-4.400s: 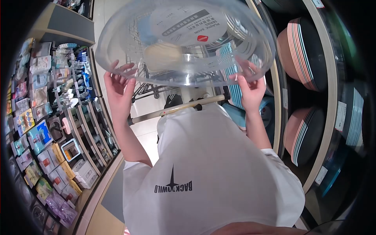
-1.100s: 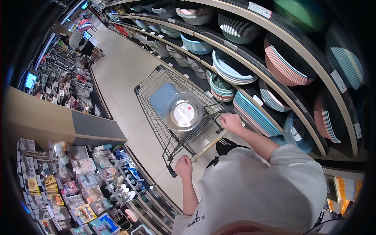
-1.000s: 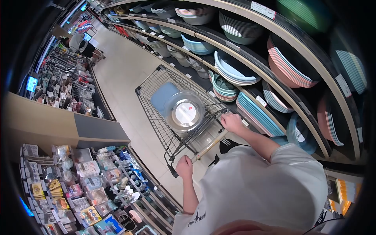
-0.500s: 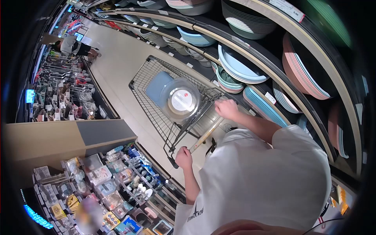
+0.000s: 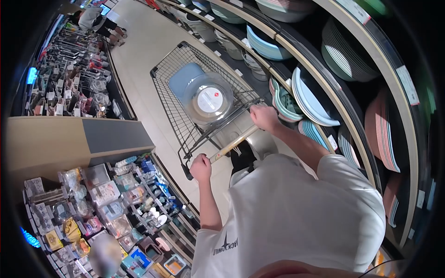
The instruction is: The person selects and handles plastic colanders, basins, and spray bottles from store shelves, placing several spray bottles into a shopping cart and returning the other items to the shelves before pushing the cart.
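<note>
Head cam: got L hand clamped on cart handle nr one end, R hand clamped nr the other. Can see clear basin w/ white label inside wire cart, overlapping blue item, plus stacked basins on R.

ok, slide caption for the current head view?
Left hand and right hand on the handle of a cart carrying a clear basin and a blue item, beside shelved basins.

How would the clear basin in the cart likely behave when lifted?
The clear basin is probably light for its size, with thin-looking plastic walls. Its glossy surface may be slippery, and its round rim could roll on edge.
</note>
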Demonstrator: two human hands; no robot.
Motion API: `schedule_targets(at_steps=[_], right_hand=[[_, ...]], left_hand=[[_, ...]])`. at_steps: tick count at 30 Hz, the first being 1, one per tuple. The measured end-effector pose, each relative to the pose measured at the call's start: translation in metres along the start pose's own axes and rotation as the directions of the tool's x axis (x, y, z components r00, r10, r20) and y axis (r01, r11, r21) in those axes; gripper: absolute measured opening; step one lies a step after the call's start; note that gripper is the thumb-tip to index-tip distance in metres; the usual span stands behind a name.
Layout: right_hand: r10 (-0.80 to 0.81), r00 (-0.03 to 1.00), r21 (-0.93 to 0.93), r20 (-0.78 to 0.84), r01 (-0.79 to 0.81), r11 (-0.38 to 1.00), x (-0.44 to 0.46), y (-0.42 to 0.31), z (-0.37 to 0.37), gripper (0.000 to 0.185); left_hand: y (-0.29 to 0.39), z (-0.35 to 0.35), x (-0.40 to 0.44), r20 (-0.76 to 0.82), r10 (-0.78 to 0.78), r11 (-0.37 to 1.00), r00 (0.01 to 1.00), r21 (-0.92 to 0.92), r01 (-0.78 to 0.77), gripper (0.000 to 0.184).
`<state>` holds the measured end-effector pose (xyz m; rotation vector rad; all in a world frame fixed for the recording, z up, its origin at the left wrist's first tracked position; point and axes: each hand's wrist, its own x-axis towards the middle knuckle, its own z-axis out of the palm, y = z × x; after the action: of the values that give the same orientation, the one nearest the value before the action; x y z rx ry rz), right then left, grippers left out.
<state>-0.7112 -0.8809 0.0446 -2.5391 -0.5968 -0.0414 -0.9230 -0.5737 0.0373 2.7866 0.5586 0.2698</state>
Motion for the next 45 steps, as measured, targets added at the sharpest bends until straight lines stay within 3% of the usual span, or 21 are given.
schedule_targets(at_steps=[8,11,18,23,27,32,45], right_hand=[[0.008,0.998,-0.01,-0.055,-0.009,1.0,0.113,-0.025,0.025,0.019],[0.073,0.997,-0.003,-0.022,-0.073,0.997,0.157,0.015,0.044,0.02],[0.085,0.996,-0.063,-0.029,-0.086,0.994,0.245,0.006,0.065,0.021],[0.084,0.996,-0.071,-0.005,-0.084,0.994,0.297,0.002,0.075,0.022],[0.043,0.995,-0.048,-0.089,-0.048,0.998,0.346,0.006,0.091,0.022],[-0.019,0.987,0.008,-0.161,0.021,1.0,0.403,0.004,0.101,0.019],[-0.076,0.997,0.002,-0.022,0.076,0.997,0.557,-0.003,0.122,0.019]], left_hand=[[-0.037,0.002,0.111,-0.066,0.02,0.999,0.998,-0.027,-0.022,0.024],[-0.016,0.032,0.156,0.095,-0.049,0.999,0.994,-0.001,0.049,0.029],[-0.034,0.029,0.243,0.159,-0.065,0.997,0.985,0.049,0.058,0.031],[-0.046,0.038,0.298,0.146,-0.064,0.998,0.987,0.038,0.059,0.032],[-0.054,0.042,0.342,0.087,-0.074,0.991,0.994,0.117,0.063,0.031],[-0.064,0.041,0.396,0.097,-0.066,0.997,0.993,0.055,0.061,0.031],[-0.092,0.049,0.545,0.015,-0.012,0.998,1.0,0.063,0.011,0.031]])
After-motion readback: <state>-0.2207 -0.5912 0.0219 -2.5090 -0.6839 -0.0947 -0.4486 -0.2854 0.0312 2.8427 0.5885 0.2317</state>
